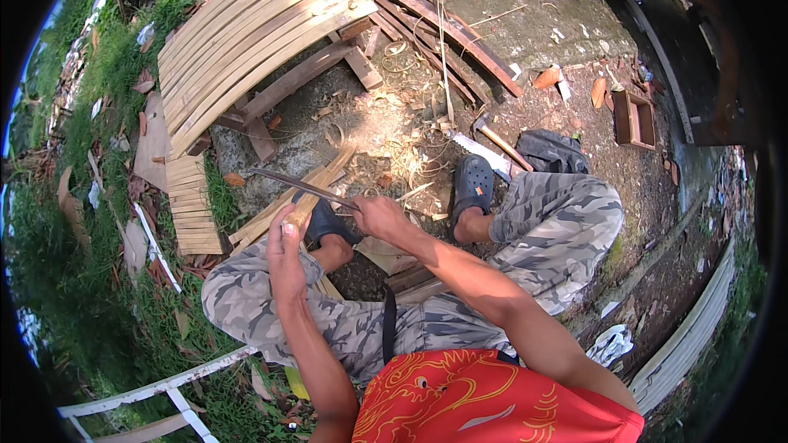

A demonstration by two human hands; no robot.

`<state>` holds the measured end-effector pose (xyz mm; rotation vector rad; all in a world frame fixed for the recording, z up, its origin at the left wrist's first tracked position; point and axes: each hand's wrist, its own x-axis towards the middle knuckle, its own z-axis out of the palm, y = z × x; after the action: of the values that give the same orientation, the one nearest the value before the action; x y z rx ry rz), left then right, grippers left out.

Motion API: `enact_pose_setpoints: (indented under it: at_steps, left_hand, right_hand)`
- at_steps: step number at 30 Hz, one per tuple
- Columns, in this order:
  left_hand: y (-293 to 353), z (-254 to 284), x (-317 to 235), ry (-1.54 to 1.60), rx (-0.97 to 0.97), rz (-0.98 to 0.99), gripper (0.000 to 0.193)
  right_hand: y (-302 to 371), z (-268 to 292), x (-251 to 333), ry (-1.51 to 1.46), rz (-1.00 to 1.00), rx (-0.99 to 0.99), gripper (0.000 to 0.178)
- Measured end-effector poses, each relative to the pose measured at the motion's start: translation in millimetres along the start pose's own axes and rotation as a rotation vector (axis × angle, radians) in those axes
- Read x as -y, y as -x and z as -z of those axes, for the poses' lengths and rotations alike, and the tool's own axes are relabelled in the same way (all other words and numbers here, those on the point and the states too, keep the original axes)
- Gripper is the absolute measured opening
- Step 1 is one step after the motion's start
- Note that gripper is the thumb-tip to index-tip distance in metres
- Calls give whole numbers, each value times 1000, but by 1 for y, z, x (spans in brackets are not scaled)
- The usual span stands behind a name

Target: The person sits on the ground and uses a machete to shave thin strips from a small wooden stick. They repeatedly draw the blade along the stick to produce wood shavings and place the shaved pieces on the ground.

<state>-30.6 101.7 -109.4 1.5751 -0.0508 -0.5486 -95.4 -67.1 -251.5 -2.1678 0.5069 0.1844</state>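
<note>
My right hand (pixel 380 217) is closed round the handle end of a long machete (pixel 300 185). Its dark, narrow blade points to the left and lies across a pale bamboo strip (pixel 333 167). The near end of that strip is gripped in my left hand (pixel 285 256), thumb uppermost, and its far end slants away to the right. More split bamboo (pixel 267 217) lies beneath, by my left shoe (pixel 330 226). Whether the blade is cutting into the strip or only resting on it, I cannot tell.
A bamboo-slat bench (pixel 263 41) stands at the far left, with dark timber planks (pixel 447 20) beside it. A hammer (pixel 501 143) and a handsaw (pixel 480 156) lie near my right shoe (pixel 474 184). Shavings litter the ground. A small wooden box (pixel 634 121) sits farther right.
</note>
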Motion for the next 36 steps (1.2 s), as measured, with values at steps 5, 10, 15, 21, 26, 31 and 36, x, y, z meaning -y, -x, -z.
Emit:
enact_pose_setpoints:
  at_steps: [5, 10, 15, 21, 26, 31, 36]
  left_hand:
    - [2, -1, -1, 47, -101, 12, 41]
    - [3, 0, 0, 4, -49, 21, 40]
    - [0, 4, 1, 42, -104, 33, 39]
    - [0, 7, 2, 47, -109, 63, 38]
    - [0, 6, 3, 91, -42, 36, 39]
    - [-2, 7, -1, 65, -116, 77, 42]
    - [-1, 7, 2, 80, -81, 70, 45]
  right_hand:
    - [1, 0, 0, 2, -64, 46, 36]
    - [0, 5, -1, 54, -27, 67, 37]
    - [-4, 13, -3, 61, 113, 84, 33]
    - [-10, 8, -12, 166, -72, 36, 32]
    - [-7, 5, -21, 65, 287, 68, 28]
    - [-16, 5, -27, 199, -50, 177, 21]
    - [-13, -14, -50, 143, 216, 127, 25]
